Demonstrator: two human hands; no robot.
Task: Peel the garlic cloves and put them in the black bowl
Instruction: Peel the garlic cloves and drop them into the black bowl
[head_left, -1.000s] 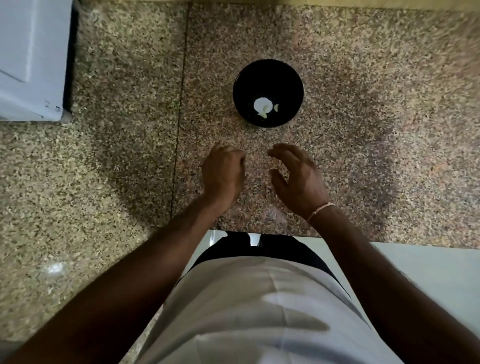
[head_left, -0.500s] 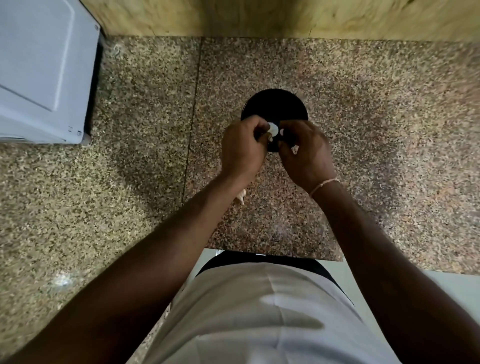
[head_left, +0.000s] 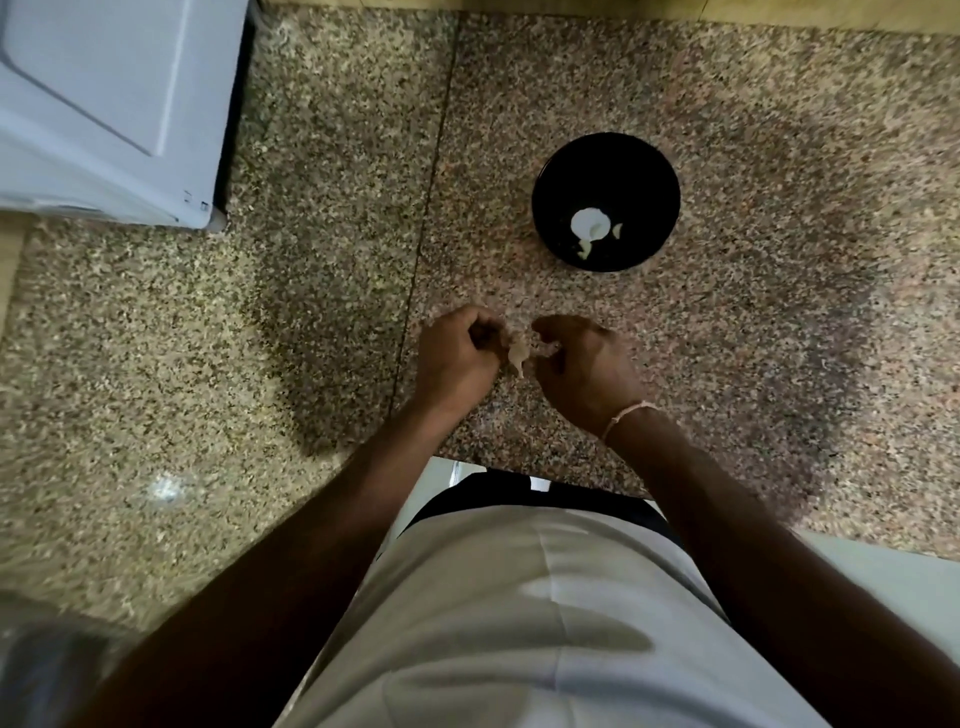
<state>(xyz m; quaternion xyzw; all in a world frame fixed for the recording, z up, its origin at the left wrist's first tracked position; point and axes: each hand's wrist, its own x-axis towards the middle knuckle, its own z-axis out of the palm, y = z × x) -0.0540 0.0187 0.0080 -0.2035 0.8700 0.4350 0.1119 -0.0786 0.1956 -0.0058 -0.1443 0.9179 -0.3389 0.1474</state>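
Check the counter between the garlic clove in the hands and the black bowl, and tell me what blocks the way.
Nothing visible does. The garlic clove sits pinched between the left hand and right hand, and only bare counter lies between it and the black bowl, which holds peeled garlic.

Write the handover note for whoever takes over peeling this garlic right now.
Left hand: fingers curled, pinching the garlic clove.
Right hand: fingers curled at the same clove, apparently pulling at its skin.
Black bowl: on the speckled counter, beyond the hands, apart from them.
Done: white peeled garlic pieces lie in the bowl.
Left: finish peeling the held clove and put it in the bowl. No other unpeeled cloves are visible.
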